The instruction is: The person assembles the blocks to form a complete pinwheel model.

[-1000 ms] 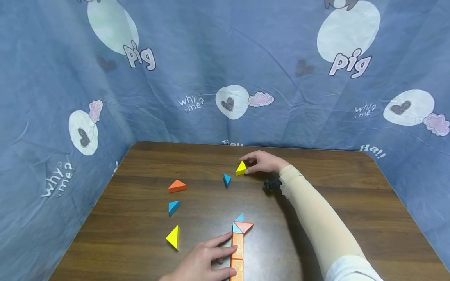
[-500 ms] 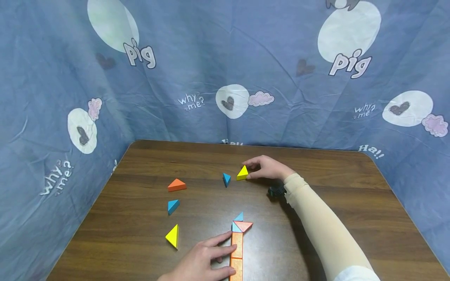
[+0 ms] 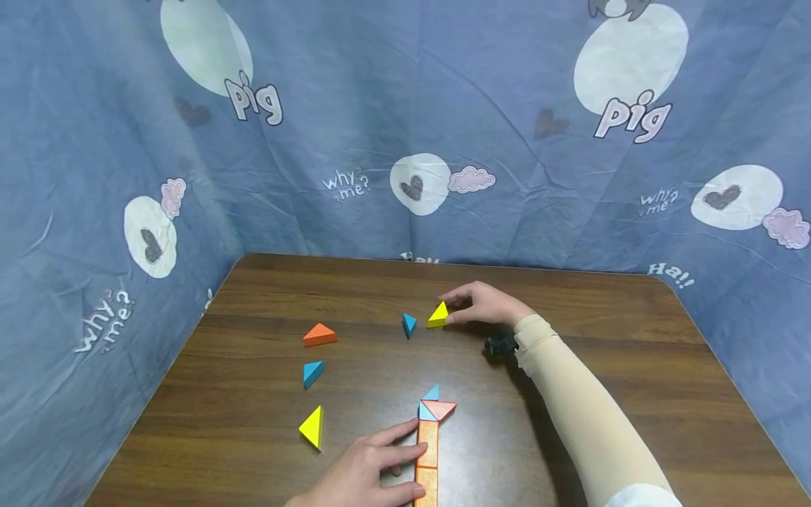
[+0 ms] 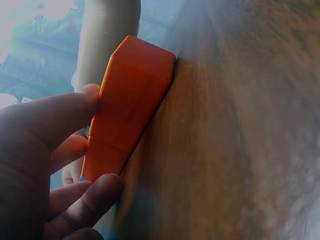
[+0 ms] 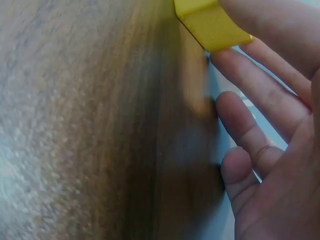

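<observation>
At the far middle of the table my right hand [image 3: 486,305] pinches a yellow triangular block [image 3: 437,317] between thumb and fingers. In the right wrist view the yellow block [image 5: 210,25] lies at the top, partly behind a finger. My left hand [image 3: 367,465], fingers extended, touches the left side of a line of orange blocks [image 3: 427,443]. The left wrist view shows its fingertips against an orange block [image 4: 130,95]. At the line's far end lie a pink-orange triangular block [image 3: 441,408] and light blue triangular blocks [image 3: 432,393].
A blue triangular block [image 3: 409,324] lies just left of the yellow one. Farther left are an orange triangle [image 3: 319,335], a blue triangle [image 3: 312,374] and a yellow triangle [image 3: 313,428]. A printed blue cloth [image 3: 355,127] hangs behind the wooden table [image 3: 253,296].
My right hand has drawn the yellow triangular block slightly toward me and to the right, then nearly stopped. The left hand stays against the orange blocks.
</observation>
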Motion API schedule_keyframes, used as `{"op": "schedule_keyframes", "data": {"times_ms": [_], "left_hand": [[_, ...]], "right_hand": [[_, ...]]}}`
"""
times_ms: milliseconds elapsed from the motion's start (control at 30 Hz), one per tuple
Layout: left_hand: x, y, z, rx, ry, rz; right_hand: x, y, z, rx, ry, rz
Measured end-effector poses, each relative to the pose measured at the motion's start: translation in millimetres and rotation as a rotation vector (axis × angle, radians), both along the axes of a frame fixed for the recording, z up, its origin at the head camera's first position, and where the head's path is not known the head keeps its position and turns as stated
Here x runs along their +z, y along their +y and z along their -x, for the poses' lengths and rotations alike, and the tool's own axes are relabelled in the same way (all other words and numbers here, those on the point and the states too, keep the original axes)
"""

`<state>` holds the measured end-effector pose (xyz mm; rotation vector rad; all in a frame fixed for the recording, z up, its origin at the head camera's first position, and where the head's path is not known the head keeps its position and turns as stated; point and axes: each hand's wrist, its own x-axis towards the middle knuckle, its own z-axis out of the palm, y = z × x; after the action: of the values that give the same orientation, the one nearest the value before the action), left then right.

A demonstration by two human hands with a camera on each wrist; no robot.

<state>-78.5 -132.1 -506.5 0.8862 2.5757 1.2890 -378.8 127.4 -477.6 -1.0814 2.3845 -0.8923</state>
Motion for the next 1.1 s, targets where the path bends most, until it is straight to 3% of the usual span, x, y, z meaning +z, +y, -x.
{"op": "schedule_keyframes", "data": {"times_ms": [433,800,1100], "left_hand": [[1.6,1.5,-0.4,0.006,0.029,0.011],[4.1,0.5,0.1,-0.003,-0.029,0.027],[2.2,2.2,-1.6,0.004,0.069,0.004]], "right_hand": [[0.9,5,-9.0,-0.019,0.016,-0.013],[3.5,8,-26.2,-0.039,0.007,0.007],[1.6,10,-41.4,-0.029,-0.002,0.024]]}}
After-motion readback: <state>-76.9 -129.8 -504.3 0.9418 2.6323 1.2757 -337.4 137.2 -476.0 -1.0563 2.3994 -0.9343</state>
